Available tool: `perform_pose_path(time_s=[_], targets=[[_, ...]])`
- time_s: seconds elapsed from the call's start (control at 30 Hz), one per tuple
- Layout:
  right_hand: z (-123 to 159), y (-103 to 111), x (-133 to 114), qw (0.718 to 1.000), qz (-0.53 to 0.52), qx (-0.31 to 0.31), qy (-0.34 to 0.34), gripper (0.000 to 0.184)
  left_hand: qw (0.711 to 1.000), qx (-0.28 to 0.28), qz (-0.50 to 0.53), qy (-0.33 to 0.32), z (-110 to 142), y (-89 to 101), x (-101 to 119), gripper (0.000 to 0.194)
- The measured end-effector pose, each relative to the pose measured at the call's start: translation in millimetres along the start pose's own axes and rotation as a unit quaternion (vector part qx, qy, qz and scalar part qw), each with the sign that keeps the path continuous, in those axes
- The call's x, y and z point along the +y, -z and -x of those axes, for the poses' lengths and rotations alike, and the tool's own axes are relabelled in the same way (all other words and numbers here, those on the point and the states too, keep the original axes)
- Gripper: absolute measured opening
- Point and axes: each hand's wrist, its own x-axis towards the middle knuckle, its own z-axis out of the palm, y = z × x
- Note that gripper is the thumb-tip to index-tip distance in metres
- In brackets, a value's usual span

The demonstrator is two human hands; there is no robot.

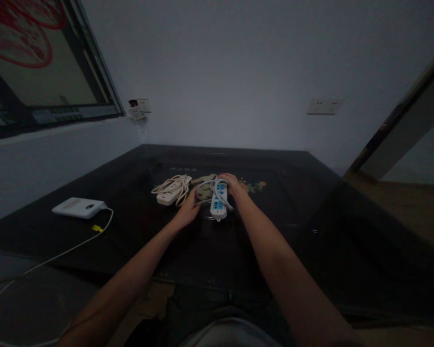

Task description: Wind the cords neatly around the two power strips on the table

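A white power strip with blue sockets (218, 200) lies on the black table (310, 202), its grey cord wound around it. My right hand (232, 183) grips the strip's far end, fingers curled over it. My left hand (189, 210) is just left of the strip and pinches the cord's loops there. A second, cream power strip (169, 191) with its cord bundled on top lies a little further left, untouched.
A white flat device (78, 207) sits at the table's left with a white cable (58, 253) trailing toward me. Wall sockets (324, 106) are on the far wall, another socket (139, 108) near the window (39, 62). A doorway (412, 125) opens at the right.
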Motion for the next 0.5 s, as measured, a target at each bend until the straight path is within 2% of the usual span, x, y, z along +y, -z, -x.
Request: perform_pose_path(time_s=[0.17, 0.3, 0.4, 0.5], targets=[[2.2, -3.3, 4.2, 0.993, 0.008, 0.110, 0.041, 0.031, 0.999, 0.024, 0.023, 0.020, 6.2, -6.0, 19.2, 0.067], [10.9, -1.6, 5.8, 0.976, 0.027, 0.195, 0.094, 0.027, 0.999, 0.038, 0.013, 0.026, 7.0, -11.8, 25.2, 0.080], [20.1, -0.6, 8.8, 0.967, 0.039, 0.213, 0.138, 0.036, 0.998, 0.050, 0.019, 0.014, 6.4, -15.5, 23.7, 0.086], [30.8, -0.9, 15.2, 0.965, 0.045, 0.197, 0.167, 0.043, 0.998, 0.053, 0.028, 0.000, 4.6, -17.7, 22.3, 0.083]])
